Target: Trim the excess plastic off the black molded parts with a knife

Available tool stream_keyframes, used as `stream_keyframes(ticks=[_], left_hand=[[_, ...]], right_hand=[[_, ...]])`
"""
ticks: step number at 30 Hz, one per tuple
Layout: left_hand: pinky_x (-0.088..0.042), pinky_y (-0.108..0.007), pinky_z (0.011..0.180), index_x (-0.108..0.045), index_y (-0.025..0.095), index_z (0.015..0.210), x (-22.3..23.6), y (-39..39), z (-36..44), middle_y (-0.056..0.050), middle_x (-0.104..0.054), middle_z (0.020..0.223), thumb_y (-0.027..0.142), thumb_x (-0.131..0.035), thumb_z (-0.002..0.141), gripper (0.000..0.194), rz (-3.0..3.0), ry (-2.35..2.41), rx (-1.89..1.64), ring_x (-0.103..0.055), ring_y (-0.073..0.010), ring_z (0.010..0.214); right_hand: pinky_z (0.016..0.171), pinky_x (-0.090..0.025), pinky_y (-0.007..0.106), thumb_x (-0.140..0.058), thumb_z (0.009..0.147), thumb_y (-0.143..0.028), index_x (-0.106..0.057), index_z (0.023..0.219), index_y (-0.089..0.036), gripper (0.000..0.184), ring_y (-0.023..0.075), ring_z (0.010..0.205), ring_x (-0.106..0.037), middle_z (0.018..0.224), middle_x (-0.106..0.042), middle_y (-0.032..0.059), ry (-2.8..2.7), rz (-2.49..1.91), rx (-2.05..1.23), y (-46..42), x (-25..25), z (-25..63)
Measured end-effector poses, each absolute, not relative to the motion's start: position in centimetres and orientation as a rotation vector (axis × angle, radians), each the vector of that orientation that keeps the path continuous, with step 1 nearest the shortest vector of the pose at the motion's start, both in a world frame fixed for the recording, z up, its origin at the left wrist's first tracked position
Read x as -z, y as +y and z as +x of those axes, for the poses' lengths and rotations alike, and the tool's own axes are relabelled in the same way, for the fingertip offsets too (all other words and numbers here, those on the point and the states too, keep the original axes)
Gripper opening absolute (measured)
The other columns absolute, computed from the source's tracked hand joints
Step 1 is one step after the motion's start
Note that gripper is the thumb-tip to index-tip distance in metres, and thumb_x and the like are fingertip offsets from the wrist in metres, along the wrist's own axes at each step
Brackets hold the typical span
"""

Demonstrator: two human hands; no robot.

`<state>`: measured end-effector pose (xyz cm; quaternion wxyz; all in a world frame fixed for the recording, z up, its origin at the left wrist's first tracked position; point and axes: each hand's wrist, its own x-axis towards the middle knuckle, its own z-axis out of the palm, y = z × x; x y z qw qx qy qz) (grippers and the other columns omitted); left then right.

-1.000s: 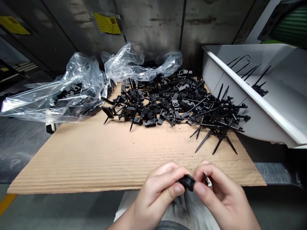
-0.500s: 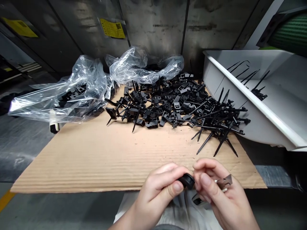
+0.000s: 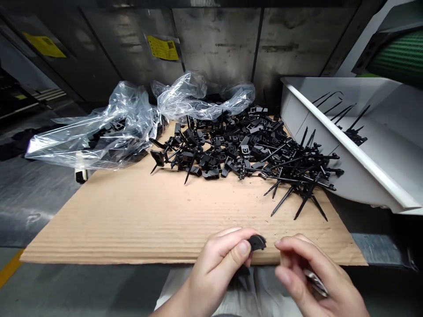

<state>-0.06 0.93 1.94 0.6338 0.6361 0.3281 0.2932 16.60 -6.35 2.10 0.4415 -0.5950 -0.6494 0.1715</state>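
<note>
My left hand point(image 3: 220, 259) is closed, pinching a small black curved plastic part point(image 3: 257, 242) between thumb and forefinger. The rounded end of that part sticks out to the right, over the front edge of the cardboard. A short way to its right is my right hand point(image 3: 313, 273), apart from the part, thumb and forefinger spread. Its other fingers curl round a small shiny metal tool point(image 3: 316, 282) lying in the palm. Most of that tool is hidden, so its exact kind is unclear. Beyond both hands lies a heap of black plastic parts point(image 3: 228, 149), some blocky, some long and pointed.
The cardboard sheet point(image 3: 132, 220) covers the bench before me. Clear plastic bags point(image 3: 125, 119) with black parts stand at the back left. At the right, a grey bin point(image 3: 390, 176) holds several black pointed pieces. A dark metal wall point(image 3: 214, 44) closes off the back.
My right hand has moved right, away from the black part, and its thumb and forefinger have spread. The metal tool has turned in the palm. My left hand still grips the part.
</note>
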Motion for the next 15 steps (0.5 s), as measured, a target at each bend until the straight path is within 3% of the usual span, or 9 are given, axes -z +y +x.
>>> stream_keyframes(ticks=[2, 4, 7, 10, 15], left_hand=[[-0.039, -0.023, 0.065, -0.066, 0.019, 0.095, -2.04, 1.02, 0.03, -0.001, -0.055, 0.072, 0.035, -0.042, 0.091, 0.029, 1.483, 0.755, -0.657, -0.052, -0.0156, 0.069], [-0.039, -0.024, 0.069, -0.065, 0.020, 0.096, -2.09, 1.11, 0.08, -0.002, -0.057, 0.079, 0.033, -0.043, 0.091, 0.026, 1.504, 0.745, -0.653, -0.053, -0.0165, 0.075], [-0.039, -0.025, 0.068, -0.065, 0.017, 0.091, -2.13, 1.18, 0.12, -0.003, -0.057, 0.077, 0.032, -0.042, 0.091, 0.028, 1.534, 0.741, -0.644, -0.052, -0.0176, 0.074], [-0.039, -0.025, 0.066, -0.065, 0.015, 0.088, -2.26, 1.23, 0.14, -0.003, -0.055, 0.074, 0.033, -0.041, 0.091, 0.030, 1.586, 0.738, -0.632, -0.052, -0.0179, 0.072], [-0.040, -0.024, 0.066, -0.066, 0.016, 0.089, -2.41, 1.35, 0.09, -0.003, -0.057, 0.076, 0.031, -0.041, 0.091, 0.029, 1.624, 0.714, -0.620, -0.053, -0.0176, 0.072]], right_hand=[[0.062, -0.052, 0.010, -0.056, 0.080, -0.037, -0.045, 0.117, -0.027, 0.040, 0.0107, 0.074, -0.066, 0.090, -0.064, 0.0011, -1.759, -1.534, -0.392, -6.77, -2.26, 17.12], [0.068, -0.052, 0.012, -0.048, 0.085, -0.039, -0.046, 0.120, -0.025, 0.038, 0.0122, 0.083, -0.066, 0.101, -0.062, 0.0051, -1.837, -1.606, -0.368, -6.97, -2.34, 17.44], [0.067, -0.052, 0.013, -0.040, 0.090, -0.030, -0.052, 0.114, -0.024, 0.027, 0.0115, 0.080, -0.065, 0.091, -0.062, 0.0048, -1.915, -1.563, -0.348, -6.87, -2.23, 17.43], [0.068, -0.051, 0.014, -0.047, 0.086, -0.016, -0.047, 0.117, -0.019, 0.031, 0.0106, 0.073, -0.065, 0.088, -0.065, 0.0044, -1.947, -1.424, -0.253, -6.58, -1.83, 17.10], [0.059, -0.052, 0.020, -0.048, 0.081, -0.004, -0.049, 0.102, -0.016, 0.024, 0.0128, 0.066, -0.064, 0.078, -0.066, 0.0052, -1.915, -1.329, -0.177, -6.26, -1.36, 16.84]])
